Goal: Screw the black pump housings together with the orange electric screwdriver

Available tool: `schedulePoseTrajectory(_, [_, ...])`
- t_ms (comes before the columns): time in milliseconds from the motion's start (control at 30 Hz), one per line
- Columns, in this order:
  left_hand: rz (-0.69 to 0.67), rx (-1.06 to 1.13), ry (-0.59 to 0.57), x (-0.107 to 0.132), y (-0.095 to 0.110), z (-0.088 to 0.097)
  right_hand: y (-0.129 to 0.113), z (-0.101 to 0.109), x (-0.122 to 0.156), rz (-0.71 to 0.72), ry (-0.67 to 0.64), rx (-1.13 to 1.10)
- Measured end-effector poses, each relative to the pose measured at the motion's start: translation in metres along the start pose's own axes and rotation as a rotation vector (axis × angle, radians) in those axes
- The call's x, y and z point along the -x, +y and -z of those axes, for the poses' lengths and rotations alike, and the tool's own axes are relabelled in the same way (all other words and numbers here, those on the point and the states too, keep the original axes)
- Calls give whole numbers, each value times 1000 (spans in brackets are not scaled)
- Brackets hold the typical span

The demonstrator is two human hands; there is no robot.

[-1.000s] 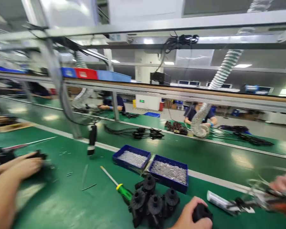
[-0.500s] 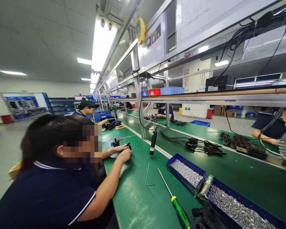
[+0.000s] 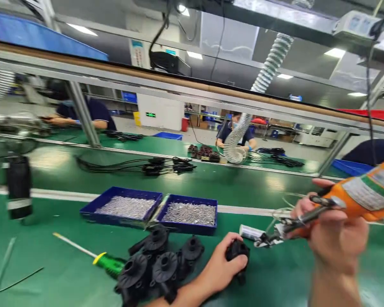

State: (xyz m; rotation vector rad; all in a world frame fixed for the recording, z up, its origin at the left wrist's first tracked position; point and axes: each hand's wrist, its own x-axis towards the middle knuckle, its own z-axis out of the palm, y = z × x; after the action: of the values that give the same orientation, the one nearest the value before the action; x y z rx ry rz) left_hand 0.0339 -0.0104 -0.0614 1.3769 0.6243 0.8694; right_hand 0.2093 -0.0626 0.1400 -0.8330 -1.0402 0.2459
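My left hand [image 3: 222,266] is closed round a small black plastic part [image 3: 237,252] standing on the green bench mat. My right hand [image 3: 334,232] grips an orange power tool [image 3: 361,194] with a metal tip [image 3: 269,239] pointing left toward that part, close to it but apart from it. A pile of several black round plastic parts [image 3: 158,264] lies just left of my left hand.
Two blue trays of small silver screws [image 3: 129,207] [image 3: 189,214] sit behind the pile. A green-handled screwdriver [image 3: 107,262] lies at left. A hanging black driver [image 3: 18,186] is at far left. A small silver tube [image 3: 251,232] lies by the tool tip. Other workers sit across the conveyor [image 3: 179,179].
The view swung left to a neighbouring worker and back to my bench. My right hand has lifted the orange tool and brought its tip near the black part in my left hand.
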Motion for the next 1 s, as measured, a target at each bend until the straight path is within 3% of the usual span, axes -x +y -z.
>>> schedulePoseTrajectory(133, [-19,-35,-23,0,-3,10,3,-10,3,22,-66,-7])
schedulePoseTrajectory(367, [-1,8,-36,-1,-7,6,13,-17,9,-13,-113,-53])
schedulePoseTrajectory(700, [11,6,-35,0,3,6,17,-23,10,-47,-143,-22])
schedulePoseTrajectory(1000, [-6,48,-52,-5,-11,8,26,-47,13,-28,-190,53])
